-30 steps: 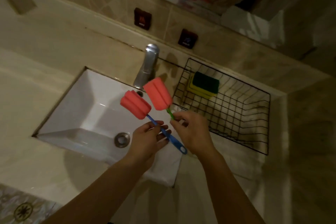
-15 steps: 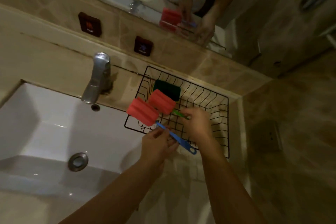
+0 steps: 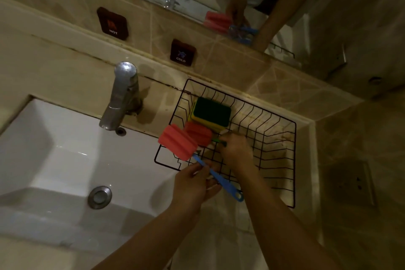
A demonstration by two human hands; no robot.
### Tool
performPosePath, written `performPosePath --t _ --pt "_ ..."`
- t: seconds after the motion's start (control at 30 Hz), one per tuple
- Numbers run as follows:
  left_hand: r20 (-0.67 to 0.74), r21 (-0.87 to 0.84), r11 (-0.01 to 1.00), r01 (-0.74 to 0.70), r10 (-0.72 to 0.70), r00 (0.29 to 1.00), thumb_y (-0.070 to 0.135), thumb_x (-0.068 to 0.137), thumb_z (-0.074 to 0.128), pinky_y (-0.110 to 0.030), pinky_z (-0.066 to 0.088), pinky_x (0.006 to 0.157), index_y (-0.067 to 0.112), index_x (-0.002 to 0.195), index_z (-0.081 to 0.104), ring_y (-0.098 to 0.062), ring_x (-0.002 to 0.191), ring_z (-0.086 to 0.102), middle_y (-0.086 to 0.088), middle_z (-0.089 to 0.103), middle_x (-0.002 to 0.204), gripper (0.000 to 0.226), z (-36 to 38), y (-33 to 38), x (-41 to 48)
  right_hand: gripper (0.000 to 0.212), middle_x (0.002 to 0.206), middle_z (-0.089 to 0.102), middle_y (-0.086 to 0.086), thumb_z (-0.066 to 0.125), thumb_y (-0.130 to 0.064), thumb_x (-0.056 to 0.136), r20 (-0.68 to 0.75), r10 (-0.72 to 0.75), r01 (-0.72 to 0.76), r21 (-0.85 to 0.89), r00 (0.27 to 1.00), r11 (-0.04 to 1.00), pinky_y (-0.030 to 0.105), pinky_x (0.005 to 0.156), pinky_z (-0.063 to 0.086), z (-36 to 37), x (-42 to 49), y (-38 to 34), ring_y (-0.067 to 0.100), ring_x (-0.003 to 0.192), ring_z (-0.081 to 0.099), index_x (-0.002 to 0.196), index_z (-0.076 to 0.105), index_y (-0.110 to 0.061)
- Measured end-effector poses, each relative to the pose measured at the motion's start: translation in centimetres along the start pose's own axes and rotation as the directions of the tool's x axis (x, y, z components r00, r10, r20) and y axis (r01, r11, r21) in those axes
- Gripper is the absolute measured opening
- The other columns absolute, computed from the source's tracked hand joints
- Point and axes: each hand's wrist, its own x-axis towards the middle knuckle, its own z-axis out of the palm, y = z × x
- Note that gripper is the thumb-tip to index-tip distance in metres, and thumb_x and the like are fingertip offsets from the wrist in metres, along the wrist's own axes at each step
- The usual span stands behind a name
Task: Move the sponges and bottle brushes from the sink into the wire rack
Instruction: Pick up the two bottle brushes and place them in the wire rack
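My left hand (image 3: 195, 184) grips the blue handle of a bottle brush (image 3: 178, 141) whose red foam head hangs over the left edge of the black wire rack (image 3: 282, 160). A second bottle brush (image 3: 199, 132), red-headed with a green handle, is held by my right hand (image 3: 235, 151) inside the rack, its head low beside the sponges. A green-topped yellow sponge (image 3: 211, 113) lies in the rack's far left corner, with another yellow sponge under it. The white sink (image 3: 54, 160) to the left holds no sponge or brush that I can see.
A chrome tap (image 3: 121, 94) stands behind the sink. Hot and cold wall controls (image 3: 183, 52) sit on the tiled backsplash. A mirror above reflects my hands and the brushes. The rack stands on the counter in the right corner, against the side wall.
Both hands have carried the two brushes rightward from above the sink to the rack. The green-handled brush has dropped lower into the rack, next to the sponges.
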Motion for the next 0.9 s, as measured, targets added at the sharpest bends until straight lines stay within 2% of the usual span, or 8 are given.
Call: performPosePath --t 0.13,0.27,0.37,0.43,0.53,0.63,0.77,0.9 --pt "-0.01 0.007 1.0 0.002 -0.002 1.0 0.012 0.095 0.054 -0.033 0.061 0.07 0.009 0.09 0.069 -0.027 0.081 0.074 -0.013 0.075 0.09 0.016 0.2 -0.3 0.2 0.025 0.116 0.061 0.013 0.052 -0.022 0.094 -0.023 0.059 -0.058 0.044 0.998 0.997 0.033 0.079 0.053 0.4 0.5 0.5 0.03 0.1 0.06 0.112 0.067 -0.013" --pt "-0.021 0.018 1.0 0.0 0.0 1.0 0.013 0.095 0.055 -0.039 0.06 0.08 0.006 0.091 0.068 -0.031 0.086 0.073 -0.022 0.072 0.097 0.015 0.6 -0.5 0.5 0.02 0.103 0.067 0.015 0.061 -0.02 0.088 -0.051 -0.022 0.028 0.113 0.998 0.993 0.034 0.073 0.054 0.5 0.4 0.2 0.032 0.093 0.063 0.104 0.067 -0.009" --pt "-0.019 0.004 1.0 -0.003 0.003 1.0 0.012 0.094 0.056 -0.042 0.059 0.084 0.002 0.09 0.068 -0.034 0.089 0.072 -0.025 0.072 0.096 0.017 0.7 -0.6 0.5 0.021 0.099 0.072 0.015 0.065 -0.019 0.086 -0.152 -0.045 0.076 0.201 0.987 0.977 0.035 0.075 0.054 -0.1 -0.7 0.1 0.03 0.09 0.065 0.105 0.071 -0.011" --pt "-0.014 0.01 1.0 -0.014 0.014 1.0 0.011 0.094 0.056 -0.041 0.059 0.083 0.001 0.09 0.069 -0.033 0.088 0.072 -0.025 0.072 0.095 0.017 0.6 -0.7 0.5 0.025 0.104 0.073 0.009 0.068 -0.021 0.086 -0.208 0.025 0.053 0.362 0.978 0.931 0.032 0.077 0.054 -1.0 -2.0 0.0 0.021 0.09 0.066 0.11 0.072 -0.014" --pt "0.01 0.114 0.991 -0.068 0.067 0.998 0.013 0.095 0.054 -0.04 0.06 0.082 0.0 0.091 0.07 -0.029 0.085 0.073 -0.022 0.073 0.093 0.021 0.6 -0.8 0.2 0.02 0.101 0.074 -0.014 0.07 -0.033 0.086 -0.029 0.001 0.018 0.655 1.0 0.755 0.013 0.063 0.05 -3.1 -5.0 -0.4 -0.001 0.081 0.067 0.105 0.073 -0.03" --pt "0.064 0.188 0.976 -0.113 0.103 0.993 0.012 0.093 0.056 -0.04 0.06 0.082 0.006 0.091 0.073 -0.026 0.085 0.073 -0.018 0.075 0.092 0.018 1.2 -0.9 0.3 0.013 0.084 0.072 -0.029 0.07 -0.032 0.085 0.147 -0.171 0.036 0.648 0.974 0.761 0.005 0.06 0.049 -4.4 -7.1 -0.9 -0.008 0.081 0.067 0.095 0.074 -0.038" --pt "0.151 0.235 0.961 -0.142 0.108 0.983 0.011 0.093 0.055 -0.033 0.06 0.079 0.01 0.105 0.069 -0.019 0.087 0.073 -0.011 0.074 0.1 0.019 1.7 -1.0 0.0 0.015 0.077 0.075 -0.012 0.07 -0.02 0.085 0.098 -0.189 0.094 0.601 0.977 0.794 0.012 0.06 0.052 -5.1 -7.9 -1.3 0.001 0.076 0.07 0.083 0.076 -0.034" --pt "0.196 0.316 0.926 -0.209 0.152 0.969 0.01 0.091 0.058 -0.035 0.061 0.078 0.003 0.093 0.071 -0.023 0.083 0.074 -0.019 0.073 0.093 0.015 1.5 -0.7 -0.2 0.011 0.091 0.075 -0.004 0.068 -0.018 0.087 0.099 -0.196 0.118 0.516 0.976 0.848 0.018 0.071 0.052 -5.9 -7.6 -1.0 0.003 0.085 0.068 0.087 0.076 -0.024"
